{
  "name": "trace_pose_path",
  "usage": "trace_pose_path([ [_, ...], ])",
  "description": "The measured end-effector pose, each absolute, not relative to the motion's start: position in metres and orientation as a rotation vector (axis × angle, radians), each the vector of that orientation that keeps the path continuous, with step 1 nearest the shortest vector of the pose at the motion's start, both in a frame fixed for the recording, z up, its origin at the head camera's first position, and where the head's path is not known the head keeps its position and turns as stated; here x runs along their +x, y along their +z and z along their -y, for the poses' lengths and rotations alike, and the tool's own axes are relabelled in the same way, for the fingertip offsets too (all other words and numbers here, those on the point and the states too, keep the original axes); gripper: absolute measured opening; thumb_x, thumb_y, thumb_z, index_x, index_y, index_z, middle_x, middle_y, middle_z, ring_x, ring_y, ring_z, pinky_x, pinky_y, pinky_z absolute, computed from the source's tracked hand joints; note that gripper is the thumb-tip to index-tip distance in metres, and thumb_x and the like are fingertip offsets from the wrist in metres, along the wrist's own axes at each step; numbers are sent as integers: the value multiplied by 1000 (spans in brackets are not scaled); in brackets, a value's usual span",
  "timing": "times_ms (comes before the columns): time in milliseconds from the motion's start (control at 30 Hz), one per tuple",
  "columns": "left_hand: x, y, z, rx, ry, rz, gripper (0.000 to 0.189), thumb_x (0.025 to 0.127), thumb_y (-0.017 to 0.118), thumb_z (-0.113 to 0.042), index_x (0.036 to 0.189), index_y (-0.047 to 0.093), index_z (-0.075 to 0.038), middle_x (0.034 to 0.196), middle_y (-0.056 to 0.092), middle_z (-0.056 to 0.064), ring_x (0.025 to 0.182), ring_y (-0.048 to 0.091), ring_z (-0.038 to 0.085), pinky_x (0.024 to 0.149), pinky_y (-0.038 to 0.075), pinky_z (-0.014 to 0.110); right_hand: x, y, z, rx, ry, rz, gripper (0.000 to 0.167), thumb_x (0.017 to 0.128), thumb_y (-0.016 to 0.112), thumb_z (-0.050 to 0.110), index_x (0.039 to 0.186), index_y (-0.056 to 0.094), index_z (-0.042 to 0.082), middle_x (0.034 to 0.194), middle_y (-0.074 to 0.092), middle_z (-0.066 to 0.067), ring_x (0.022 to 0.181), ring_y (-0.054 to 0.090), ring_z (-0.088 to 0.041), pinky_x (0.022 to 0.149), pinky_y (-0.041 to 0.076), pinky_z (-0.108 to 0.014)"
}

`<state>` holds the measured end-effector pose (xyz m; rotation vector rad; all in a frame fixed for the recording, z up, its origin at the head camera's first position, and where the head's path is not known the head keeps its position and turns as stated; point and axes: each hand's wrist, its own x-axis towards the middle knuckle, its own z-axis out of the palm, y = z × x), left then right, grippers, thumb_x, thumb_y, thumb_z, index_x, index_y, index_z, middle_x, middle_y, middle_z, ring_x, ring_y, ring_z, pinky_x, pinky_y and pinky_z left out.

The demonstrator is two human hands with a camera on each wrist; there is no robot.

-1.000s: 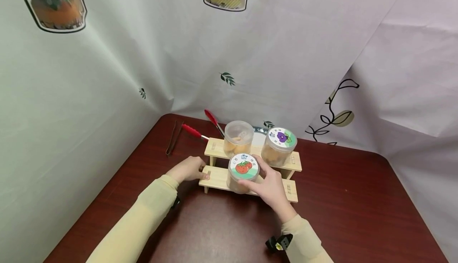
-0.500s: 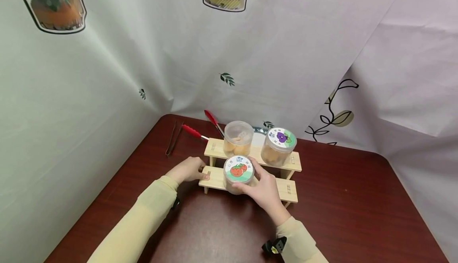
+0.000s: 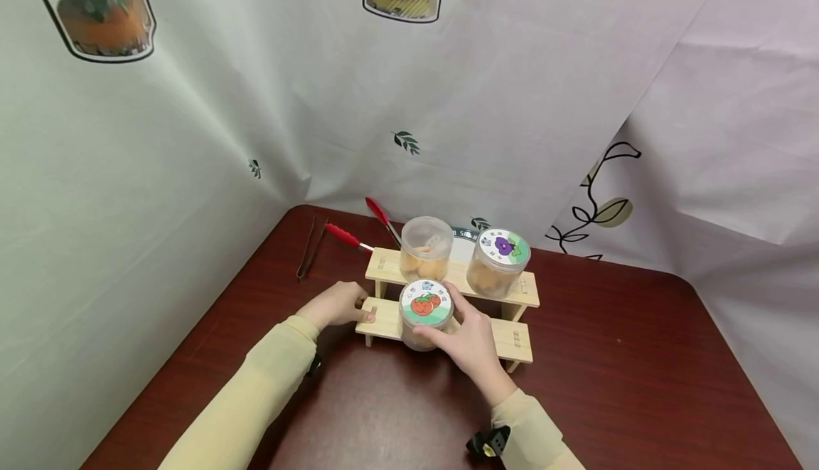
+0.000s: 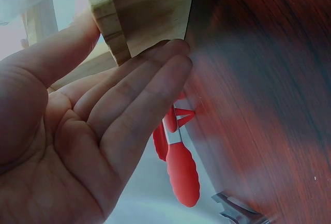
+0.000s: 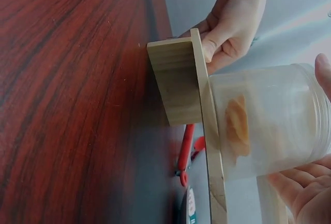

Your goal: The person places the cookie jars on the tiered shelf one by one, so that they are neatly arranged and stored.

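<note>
A clear jar (image 3: 417, 337) with a tomato picture on its lid stands on the lower step of a two-step wooden stand (image 3: 382, 318). My right hand (image 3: 472, 340) grips it, thumb in front and fingers around the far side. In the right wrist view the jar (image 5: 264, 120) shows an orange-brown piece inside, its base against the board. My left hand (image 3: 335, 303) holds the lower step's left end, thumb on the board and fingers against the end leg (image 4: 155, 12). On the upper step are a lidless jar (image 3: 426, 246) of yellowish pieces and a jar with a purple-flower lid (image 3: 501, 264).
Red-handled tongs (image 3: 345, 234) lie behind the stand at the left. Metal tweezers (image 3: 311, 246) rest farther left on the dark red table (image 3: 608, 356). A white plate (image 3: 463, 248) sits partly hidden behind the jars, near the cloth wall (image 3: 512, 100).
My right hand has shifted the tomato-lid jar a little to the left along the lower step, mostly in the first half second. My left hand has stayed in place.
</note>
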<state>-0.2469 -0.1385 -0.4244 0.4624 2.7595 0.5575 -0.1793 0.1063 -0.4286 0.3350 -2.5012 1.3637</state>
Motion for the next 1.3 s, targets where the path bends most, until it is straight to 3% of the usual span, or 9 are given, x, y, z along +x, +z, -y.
trace_pose_path([
  [633,-248,-424,138,459,552,-2754,23,81,76,-24,92,71,-5,81,67,4,69,54,14,68,46,32,-179,-427,-107,345,1367,2546,94,66,86,37,141,42,3,131,55,-18,114,58,-30,90,48,-42],
  [967,-245,-424,139,493,563,-2774,19,80,76,-23,77,67,-7,60,49,-2,59,40,13,56,32,26,-180,-426,-111,391,1334,2569,95,66,85,40,141,42,1,134,53,-18,111,60,-31,89,48,-42],
  [1300,-245,-425,137,476,550,-2779,20,81,75,-24,87,70,-6,72,62,1,65,48,13,63,41,29,-178,-425,-113,366,1365,2589,95,66,86,38,142,41,5,135,52,-14,115,58,-29,91,47,-42],
])
